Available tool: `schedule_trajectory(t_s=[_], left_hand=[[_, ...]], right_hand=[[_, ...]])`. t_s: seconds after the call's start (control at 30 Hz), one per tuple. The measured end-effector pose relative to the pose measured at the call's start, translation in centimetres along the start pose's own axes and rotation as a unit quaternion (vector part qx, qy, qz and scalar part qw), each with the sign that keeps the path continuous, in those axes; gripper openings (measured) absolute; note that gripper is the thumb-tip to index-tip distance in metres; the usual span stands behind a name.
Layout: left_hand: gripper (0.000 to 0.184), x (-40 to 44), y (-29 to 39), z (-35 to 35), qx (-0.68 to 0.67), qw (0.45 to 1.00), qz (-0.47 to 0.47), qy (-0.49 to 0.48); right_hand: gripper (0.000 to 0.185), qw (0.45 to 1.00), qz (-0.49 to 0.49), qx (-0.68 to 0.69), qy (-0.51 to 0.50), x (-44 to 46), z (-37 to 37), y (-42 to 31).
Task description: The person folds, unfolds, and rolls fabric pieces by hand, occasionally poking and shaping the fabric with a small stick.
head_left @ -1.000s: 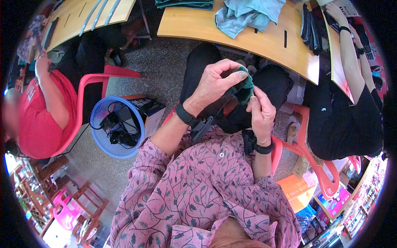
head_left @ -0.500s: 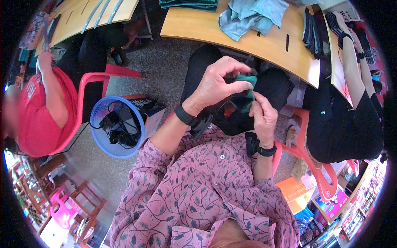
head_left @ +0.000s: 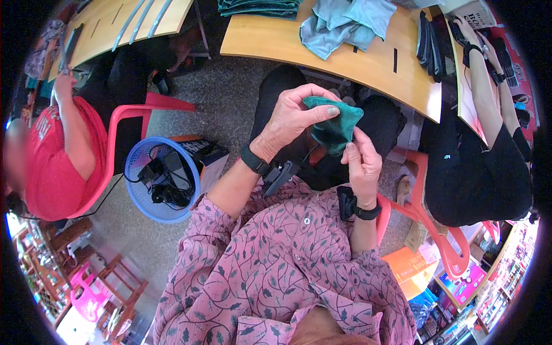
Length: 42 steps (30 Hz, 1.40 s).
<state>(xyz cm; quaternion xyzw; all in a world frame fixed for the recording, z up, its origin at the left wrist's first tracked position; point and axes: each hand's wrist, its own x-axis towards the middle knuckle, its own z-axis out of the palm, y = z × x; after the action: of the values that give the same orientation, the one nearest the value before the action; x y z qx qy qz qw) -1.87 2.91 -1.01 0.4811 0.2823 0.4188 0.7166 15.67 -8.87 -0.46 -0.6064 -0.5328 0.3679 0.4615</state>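
A small dark green piece of cloth (head_left: pixel 336 127) is stretched between my hands above my lap. My left hand (head_left: pixel 299 118) grips its upper left side, thumb on top and fingers behind. At its lower right edge, my right hand (head_left: pixel 363 167) pinches the cloth between thumb and fingers. Part of the cloth behind my left fingers is hidden. Dark bands with small devices are strapped on both my wrists.
Ahead is a wooden table (head_left: pixel 259 40) with light grey-blue cloth (head_left: pixel 345 29) and folded green cloth (head_left: pixel 259 7). A blue basket (head_left: pixel 131 192) of cables stands at left. People sit on both sides, one in a red chair (head_left: pixel 115 123).
The green cloth has been turned and spread, so more of its face shows. My left thumb has shifted left across it, while my right hand has moved slightly.
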Motion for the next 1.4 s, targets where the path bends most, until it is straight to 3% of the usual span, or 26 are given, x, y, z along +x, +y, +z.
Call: schedule_trajectory(t_s=[0.07, 0.5, 0.63, 0.7, 0.8, 0.93, 1.1, 1.2, 1.3, 1.4], left_hand=[[0.018, -0.1, -0.1, 0.0, 0.003, 0.999, -0.044, 0.007], [0.012, -0.3, 0.6, 0.8, 0.102, 0.991, -0.058, -0.067], [0.016, -0.2, 0.2, 0.7, 0.088, 0.993, -0.036, -0.075], [0.017, -0.3, 0.3, 0.8, 0.061, 0.992, -0.081, -0.081], [0.017, -0.2, -0.4, 1.0, 0.057, 0.994, -0.018, -0.091], [0.016, -0.3, -0.5, 1.1, 0.061, 0.994, -0.003, -0.088], [0.017, -0.6, -0.5, 1.6, 0.019, 0.990, -0.097, -0.103], [0.018, -0.6, -0.3, 1.8, 0.040, 0.989, -0.107, -0.096], [0.021, -0.6, -0.5, 1.6, 0.014, 0.982, -0.156, -0.106], [0.021, -0.6, -0.9, 1.8, 0.006, 0.984, -0.147, -0.105]], right_hand=[[0.035, 1.000, 0.000, -0.003, 0.007, 0.1, 0.1, -0.5], [0.029, 0.999, -0.018, -0.024, 0.018, 0.0, 0.6, 0.0], [0.029, 0.999, -0.012, -0.029, 0.015, 0.3, 0.3, -0.4], [0.030, 0.998, -0.044, -0.052, -0.001, 0.4, -0.1, -0.2], [0.031, 0.998, -0.015, -0.050, -0.022, 0.3, 0.1, -0.8], [0.035, 0.998, -0.007, -0.044, -0.045, 0.1, 0.6, -0.3], [0.049, 0.999, 0.015, 0.047, 0.004, 0.0, 1.4, -0.7], [0.051, 0.996, 0.037, 0.077, 0.007, 0.0, 1.5, -0.4], [0.049, 0.997, 0.048, 0.066, 0.008, 0.1, 1.6, -0.5], [0.045, 0.999, 0.038, 0.038, -0.002, 0.1, 1.4, -0.6]])
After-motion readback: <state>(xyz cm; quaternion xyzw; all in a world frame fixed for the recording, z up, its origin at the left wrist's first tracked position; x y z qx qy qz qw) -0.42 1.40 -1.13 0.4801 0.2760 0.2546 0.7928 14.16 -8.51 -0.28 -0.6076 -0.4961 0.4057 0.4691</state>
